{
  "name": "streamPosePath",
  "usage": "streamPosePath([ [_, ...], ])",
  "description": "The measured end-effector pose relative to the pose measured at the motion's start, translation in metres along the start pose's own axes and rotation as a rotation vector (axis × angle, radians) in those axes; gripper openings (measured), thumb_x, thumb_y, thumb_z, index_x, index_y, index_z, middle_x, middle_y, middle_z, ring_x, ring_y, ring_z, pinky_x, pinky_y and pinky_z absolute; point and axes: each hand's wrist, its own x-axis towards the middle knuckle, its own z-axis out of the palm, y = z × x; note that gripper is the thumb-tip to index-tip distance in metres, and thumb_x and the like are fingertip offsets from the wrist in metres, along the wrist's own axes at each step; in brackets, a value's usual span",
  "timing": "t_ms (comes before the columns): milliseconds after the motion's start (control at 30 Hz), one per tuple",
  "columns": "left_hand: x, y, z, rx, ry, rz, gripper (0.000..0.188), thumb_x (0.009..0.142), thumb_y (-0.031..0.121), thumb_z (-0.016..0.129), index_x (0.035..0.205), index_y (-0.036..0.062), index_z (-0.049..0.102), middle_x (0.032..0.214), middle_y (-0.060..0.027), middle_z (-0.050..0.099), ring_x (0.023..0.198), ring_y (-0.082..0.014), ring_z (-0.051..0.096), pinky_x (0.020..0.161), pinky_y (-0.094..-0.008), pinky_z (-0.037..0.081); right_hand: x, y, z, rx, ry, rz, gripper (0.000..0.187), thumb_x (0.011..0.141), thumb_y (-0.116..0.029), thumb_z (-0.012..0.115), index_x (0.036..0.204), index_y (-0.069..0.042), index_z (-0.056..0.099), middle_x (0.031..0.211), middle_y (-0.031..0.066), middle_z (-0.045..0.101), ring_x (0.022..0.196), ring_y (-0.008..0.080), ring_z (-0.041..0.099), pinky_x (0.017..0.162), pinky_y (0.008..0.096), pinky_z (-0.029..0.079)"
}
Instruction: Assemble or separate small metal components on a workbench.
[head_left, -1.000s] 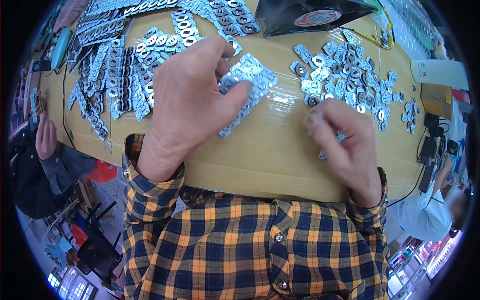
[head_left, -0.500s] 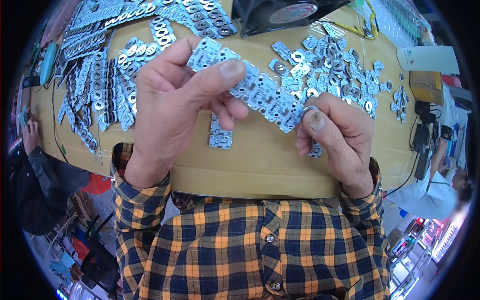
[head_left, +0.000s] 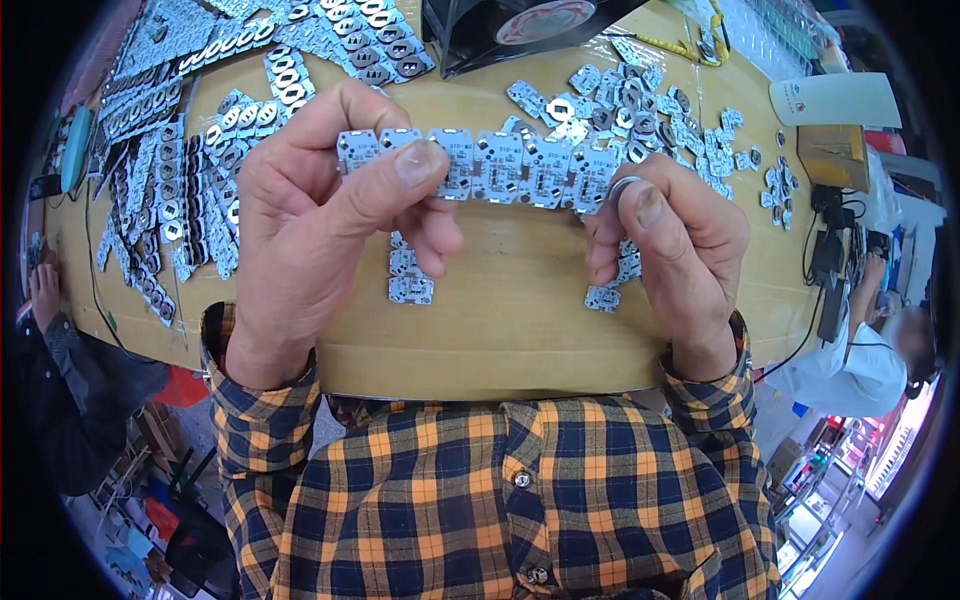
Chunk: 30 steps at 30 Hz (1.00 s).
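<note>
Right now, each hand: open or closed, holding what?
Left hand: closed on the circuit-board strip.
Right hand: closed, pinching a thin metallic piece at the strip's right end.

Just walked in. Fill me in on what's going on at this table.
A person in a plaid shirt is handling small circuit boards. The left hand holds up a joined circuit board strip, thumb across its face. The right hand pinches a small round metal piece at the strip's right end. On the table, more strips lie to the left and a loose board heap to the right.
</note>
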Motion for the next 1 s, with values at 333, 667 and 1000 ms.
streamPosePath([
  [333, 0.000, -0.003, -0.001, 0.044, -0.084, -0.003, 0.016, 0.094, 0.014, 0.060, 0.094, 0.0012, 0.051, 0.077, -0.0103, 0.063, 0.061, -0.0145, 0.064, 0.048, -0.0245, 0.053, 0.001, 0.002, -0.003, -0.032, -0.022, 0.068, 0.031, 0.100, -0.023, 0.051, 0.083, 0.002, 0.056, 0.070, 0.0073, 0.058, 0.057, 0.0114, 0.056, 0.052, 0.0232, 0.042],
  [667, 0.009, -0.003, 0.007, 0.756, -0.121, 0.483, 0.012, 0.079, 0.003, 0.069, 0.088, -0.0013, 0.064, 0.077, -0.0057, 0.064, 0.061, -0.0134, 0.060, 0.055, -0.0264, 0.044, 0.004, 0.003, -0.006, -0.199, -0.171, -0.034, 0.025, 0.096, -0.013, 0.051, 0.077, 0.000, 0.058, 0.058, 0.0017, 0.055, 0.048, 0.0070, 0.051, 0.046, 0.0224, 0.039],
  [1000, 0.016, -0.005, 0.011, 0.472, -0.366, 0.119, 0.008, 0.083, 0.003, 0.069, 0.090, -0.0001, 0.065, 0.070, -0.0004, 0.060, 0.061, -0.0047, 0.055, 0.054, -0.0205, 0.040, 0.004, -0.001, -0.006, 0.039, -0.189, 0.248, 0.025, 0.098, -0.020, 0.055, 0.082, -0.001, 0.059, 0.060, 0.0020, 0.057, 0.046, 0.0089, 0.051, 0.043, 0.0223, 0.039],
])
